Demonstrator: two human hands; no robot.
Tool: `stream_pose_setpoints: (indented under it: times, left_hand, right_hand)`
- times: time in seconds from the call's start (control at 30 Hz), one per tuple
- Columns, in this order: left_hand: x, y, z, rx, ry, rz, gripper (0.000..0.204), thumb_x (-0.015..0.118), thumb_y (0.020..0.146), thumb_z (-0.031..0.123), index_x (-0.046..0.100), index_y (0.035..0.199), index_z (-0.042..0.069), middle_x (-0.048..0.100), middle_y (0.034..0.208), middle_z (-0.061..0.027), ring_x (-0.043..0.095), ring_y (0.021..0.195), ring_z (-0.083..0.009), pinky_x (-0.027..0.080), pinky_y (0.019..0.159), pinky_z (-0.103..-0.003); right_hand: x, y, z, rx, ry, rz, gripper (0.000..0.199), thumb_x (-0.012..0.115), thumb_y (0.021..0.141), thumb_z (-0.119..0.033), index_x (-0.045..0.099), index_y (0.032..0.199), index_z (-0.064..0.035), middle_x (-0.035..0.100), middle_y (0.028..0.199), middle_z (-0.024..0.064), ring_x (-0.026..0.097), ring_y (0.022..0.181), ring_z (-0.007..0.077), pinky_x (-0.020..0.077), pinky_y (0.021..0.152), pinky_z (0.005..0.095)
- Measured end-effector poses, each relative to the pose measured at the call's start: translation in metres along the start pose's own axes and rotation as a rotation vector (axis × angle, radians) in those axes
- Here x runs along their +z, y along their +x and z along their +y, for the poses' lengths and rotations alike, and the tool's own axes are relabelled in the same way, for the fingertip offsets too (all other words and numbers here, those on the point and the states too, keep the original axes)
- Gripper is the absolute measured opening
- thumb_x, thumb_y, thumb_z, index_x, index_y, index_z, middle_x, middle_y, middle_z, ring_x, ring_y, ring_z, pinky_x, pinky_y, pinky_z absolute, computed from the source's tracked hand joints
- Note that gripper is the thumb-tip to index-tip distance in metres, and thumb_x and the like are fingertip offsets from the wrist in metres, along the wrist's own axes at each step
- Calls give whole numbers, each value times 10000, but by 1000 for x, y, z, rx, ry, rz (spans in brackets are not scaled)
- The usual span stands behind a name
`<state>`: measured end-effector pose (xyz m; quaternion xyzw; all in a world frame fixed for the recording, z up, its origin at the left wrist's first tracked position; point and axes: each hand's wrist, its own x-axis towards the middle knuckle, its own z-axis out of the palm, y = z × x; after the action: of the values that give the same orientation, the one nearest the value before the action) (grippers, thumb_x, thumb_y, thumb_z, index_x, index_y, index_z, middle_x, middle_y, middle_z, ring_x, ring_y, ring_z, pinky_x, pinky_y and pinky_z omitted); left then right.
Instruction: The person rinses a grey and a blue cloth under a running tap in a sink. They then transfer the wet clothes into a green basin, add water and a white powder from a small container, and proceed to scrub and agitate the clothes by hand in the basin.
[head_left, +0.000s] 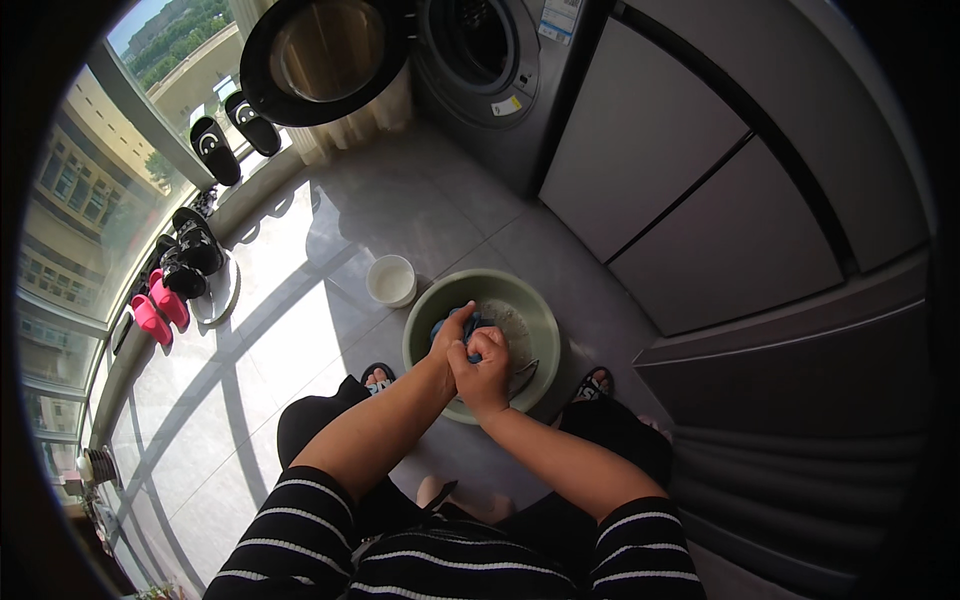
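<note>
Both hands are together over a round green basin [541,300] that stands on the floor between my feet. My left hand [450,338] is closed on a bunched blue cloth [472,343], its thumb side up. Pressed against it, my right hand [483,368] is curled into a fist around the same cloth. Only small blue parts show between and beside the fingers, so the cloth's full shape is hidden. Cloudy, bubbly water lies in the basin, and a thin dark strand or edge shows at its right side.
A small white tub [391,281] stands just left of the basin. Ahead is a front-loading washing machine [480,60] with its round door [328,55] swung open. A grey cabinet-like appliance [690,170] lines the right. Black slippers [215,150], black shoes [198,240] and pink slippers [152,320] sit by the window.
</note>
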<state>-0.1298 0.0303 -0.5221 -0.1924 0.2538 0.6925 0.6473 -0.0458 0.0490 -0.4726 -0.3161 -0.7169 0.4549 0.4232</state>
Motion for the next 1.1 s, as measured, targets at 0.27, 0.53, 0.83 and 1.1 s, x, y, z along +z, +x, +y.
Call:
stream_pose_setpoints:
  times: [0.27, 0.53, 0.83, 1.1]
  left_hand:
    - [53, -24, -27, 104, 131, 320, 233, 502, 851, 268, 576, 959, 75, 634, 938, -101, 608, 845, -277, 478, 838, -444]
    - [17, -7, 2, 108, -35, 76, 341, 483, 877, 298, 523, 1115, 57, 587, 1099, -137, 594, 956, -295, 455, 889, -511]
    - [42, -41, -4, -100, 154, 123, 672, 279, 874, 573, 409, 1313, 81, 411, 1349, -163, 401, 1230, -388, 237, 1041, -589]
    - [63, -50, 15, 186, -304, 2, 623, 342, 804, 497, 499, 1213, 54, 506, 1255, -162, 464, 1164, -358, 297, 1013, -552]
  right_hand:
    - [-34, 47, 55, 710, 23, 80, 245, 639, 804, -265, 560, 740, -42, 554, 705, 44, 485, 613, 176, 403, 562, 332]
    - [-62, 58, 8, 954, 279, -202, 364, 568, 791, -57, 515, 1151, -67, 535, 1039, 116, 561, 795, 210, 488, 638, 350]
    - [-69, 63, -24, 589, 620, -455, 198, 500, 666, 49, 594, 822, -28, 542, 778, 7, 510, 724, 98, 406, 684, 214]
    - [-78, 75, -19, 787, 857, -439, 262, 431, 578, -30, 561, 806, -25, 514, 800, 55, 484, 733, 154, 394, 683, 221]
